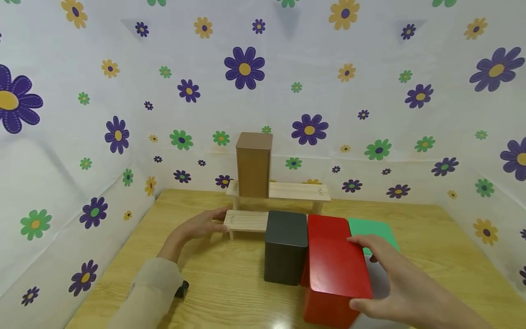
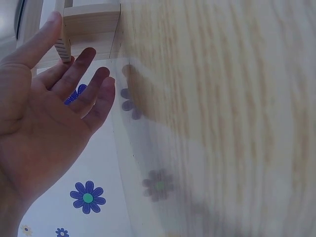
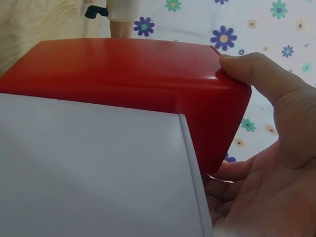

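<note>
Red box (image 1: 334, 262): glossy, rectangular, rounded corners, standing on the table (image 1: 230, 288). Right hand (image 1: 390, 278) grips its top edge. Left hand (image 1: 201, 225) is relaxed, fingers straight, beside the wooden step (image 1: 246, 220).

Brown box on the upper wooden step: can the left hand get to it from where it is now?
Probably yes. The left hand lies open at the lower step's left end, and the brown box stands just behind and above it, with nothing between them.

Scene is lit bright & even from above; glare is seen on the near desk (image 1: 230, 292) edge and on the red box (image 1: 334, 260) top. Soft shadows are cast under the boxes. Edges of the head view are bent by wide-angle distortion. Desk grain is blurred in left wrist view.
</note>
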Motion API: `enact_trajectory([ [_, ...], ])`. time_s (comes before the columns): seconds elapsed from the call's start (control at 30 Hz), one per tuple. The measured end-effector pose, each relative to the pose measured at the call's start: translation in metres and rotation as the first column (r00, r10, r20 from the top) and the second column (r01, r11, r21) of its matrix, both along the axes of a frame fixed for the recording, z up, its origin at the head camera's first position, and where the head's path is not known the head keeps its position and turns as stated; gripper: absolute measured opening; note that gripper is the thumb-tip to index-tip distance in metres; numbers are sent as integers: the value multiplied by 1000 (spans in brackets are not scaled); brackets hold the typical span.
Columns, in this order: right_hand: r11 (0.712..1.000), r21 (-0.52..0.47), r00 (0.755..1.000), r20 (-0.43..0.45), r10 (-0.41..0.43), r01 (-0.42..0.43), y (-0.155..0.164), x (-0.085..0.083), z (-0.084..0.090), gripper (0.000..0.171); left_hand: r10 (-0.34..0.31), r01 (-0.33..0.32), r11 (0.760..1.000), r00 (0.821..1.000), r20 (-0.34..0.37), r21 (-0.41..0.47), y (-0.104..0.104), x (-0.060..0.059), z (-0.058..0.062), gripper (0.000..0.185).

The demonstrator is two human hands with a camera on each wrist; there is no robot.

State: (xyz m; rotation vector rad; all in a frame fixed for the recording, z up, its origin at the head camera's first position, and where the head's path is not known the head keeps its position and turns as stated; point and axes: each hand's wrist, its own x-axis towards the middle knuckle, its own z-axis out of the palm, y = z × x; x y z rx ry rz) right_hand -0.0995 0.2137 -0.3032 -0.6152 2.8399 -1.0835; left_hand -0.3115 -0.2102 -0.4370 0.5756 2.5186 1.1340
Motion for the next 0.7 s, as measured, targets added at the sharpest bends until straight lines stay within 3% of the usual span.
enact_trajectory([
  [0.2, 991, 132, 995, -98, 5, 8, -2, -3, -5, 76, -9, 9, 1000, 1000, 1, 0, 0, -2, -1, 81],
  [0.43, 969, 245, 989, -146, 22, 14, -3, -7, -10, 78, 9, -9, 1000, 1000, 23, 15, -1, 0, -1, 80],
  [0.7, 940, 338, 961, -270, 59, 37, -3, -9, -18, 80, -11, 11, 1000, 1000, 19, 21, 0, -3, -2, 81],
])
